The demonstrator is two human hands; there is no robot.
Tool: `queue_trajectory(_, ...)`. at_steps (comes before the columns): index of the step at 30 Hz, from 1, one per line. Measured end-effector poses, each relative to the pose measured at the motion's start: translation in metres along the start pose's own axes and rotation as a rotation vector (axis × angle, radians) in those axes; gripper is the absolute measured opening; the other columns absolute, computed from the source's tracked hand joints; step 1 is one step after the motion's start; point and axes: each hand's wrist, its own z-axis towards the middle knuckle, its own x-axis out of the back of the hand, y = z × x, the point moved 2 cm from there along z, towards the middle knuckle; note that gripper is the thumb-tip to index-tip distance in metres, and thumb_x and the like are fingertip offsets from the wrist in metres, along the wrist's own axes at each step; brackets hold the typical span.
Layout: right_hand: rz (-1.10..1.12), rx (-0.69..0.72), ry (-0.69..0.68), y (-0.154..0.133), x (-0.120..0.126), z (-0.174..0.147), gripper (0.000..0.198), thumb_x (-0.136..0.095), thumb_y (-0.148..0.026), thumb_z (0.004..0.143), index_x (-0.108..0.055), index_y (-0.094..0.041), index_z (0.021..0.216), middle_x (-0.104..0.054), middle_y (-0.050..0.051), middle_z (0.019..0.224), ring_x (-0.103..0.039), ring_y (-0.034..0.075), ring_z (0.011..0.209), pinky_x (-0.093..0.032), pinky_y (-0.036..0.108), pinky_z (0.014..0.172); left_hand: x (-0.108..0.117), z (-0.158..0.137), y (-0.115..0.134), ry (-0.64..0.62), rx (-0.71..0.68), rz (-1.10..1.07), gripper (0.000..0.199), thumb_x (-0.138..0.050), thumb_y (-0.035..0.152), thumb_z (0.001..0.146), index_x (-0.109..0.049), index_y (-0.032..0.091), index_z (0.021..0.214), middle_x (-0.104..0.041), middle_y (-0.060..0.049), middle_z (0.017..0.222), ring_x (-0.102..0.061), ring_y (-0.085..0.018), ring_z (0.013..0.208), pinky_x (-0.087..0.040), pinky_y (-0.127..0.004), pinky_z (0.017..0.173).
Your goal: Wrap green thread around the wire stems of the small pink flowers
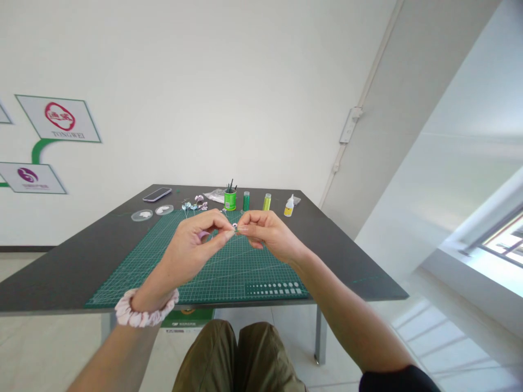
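Observation:
Over the green cutting mat, my two hands meet at the fingertips around a tiny purple-and-white flower with a bit of green below it. My left hand, with a pink scrunchie at the wrist, is closed in a pinch at the flower's left side. From the right, thumb and forefinger of my right hand also pinch at it. The fingers hide much of the flower, so its exact shape is unclear. Small pale blue and purple flowers lie beyond my left hand.
Along the far side of the black table stand a green tin of tools, a dark green thread spool, a yellow-green spool and a glue bottle. At left are a phone and two shallow dishes with white bits.

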Motion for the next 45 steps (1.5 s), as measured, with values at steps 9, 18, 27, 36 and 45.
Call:
queue_trajectory(9,-0.308,0.196,0.239,0.003,-0.024,-0.025,0.021,-0.057,-0.027,0.084,-0.051,-0.019,0.066,-0.039,-0.007,0.054,-0.031,0.008,0.048,-0.025,0.023,0.046,-0.003,0.001,-0.004,0.088,0.078,-0.018,0.011,-0.058,0.019,0.081,-0.061,0.017,0.071,-0.060,0.002,0.068,-0.052,-0.010,0.062,-0.040,-0.021,0.057)
queue_trajectory(18,-1.414,0.557,0.272,-0.017,-0.040,-0.041,0.029,-0.039,-0.007,0.092,-0.055,-0.016,0.069,-0.054,0.001,0.059,-0.042,0.013,0.053,-0.027,0.027,0.051,-0.007,0.000,-0.003,0.092,0.027,0.132,0.016,-0.053,0.020,0.085,-0.058,0.017,0.069,-0.060,0.000,0.067,-0.053,-0.012,0.063,-0.041,-0.025,0.060)
queue_trajectory(27,-1.612,0.308,-0.042,-0.064,-0.038,-0.027,0.022,-0.046,-0.005,0.086,-0.058,-0.015,0.071,-0.049,0.001,0.061,-0.030,0.013,0.056,-0.020,0.029,0.051,-0.011,-0.003,0.000,-0.002,-0.016,0.185,0.018,-0.050,0.018,0.085,-0.056,0.017,0.069,-0.057,0.001,0.065,-0.050,-0.011,0.061,-0.037,-0.022,0.054)
queue_trajectory(36,-0.944,0.075,-0.441,-0.085,-0.010,0.012,0.018,-0.056,-0.009,0.082,-0.058,-0.015,0.065,-0.039,-0.008,0.053,-0.034,0.007,0.052,-0.025,0.025,0.054,-0.010,-0.007,0.004,-0.082,0.012,0.059,0.019,-0.054,0.020,0.086,-0.059,0.017,0.068,-0.060,0.000,0.067,-0.051,-0.011,0.062,-0.039,-0.024,0.057)
queue_trajectory(45,-0.193,-0.056,-0.345,-0.024,0.008,0.021,0.016,-0.070,-0.029,0.074,-0.063,-0.016,0.069,-0.047,-0.008,0.052,-0.034,0.005,0.044,-0.025,0.022,0.042,-0.004,-0.010,0.010,-0.022,-0.009,0.009,0.016,-0.055,0.017,0.083,-0.060,0.017,0.067,-0.061,-0.001,0.067,-0.053,-0.012,0.062,-0.040,-0.024,0.056)
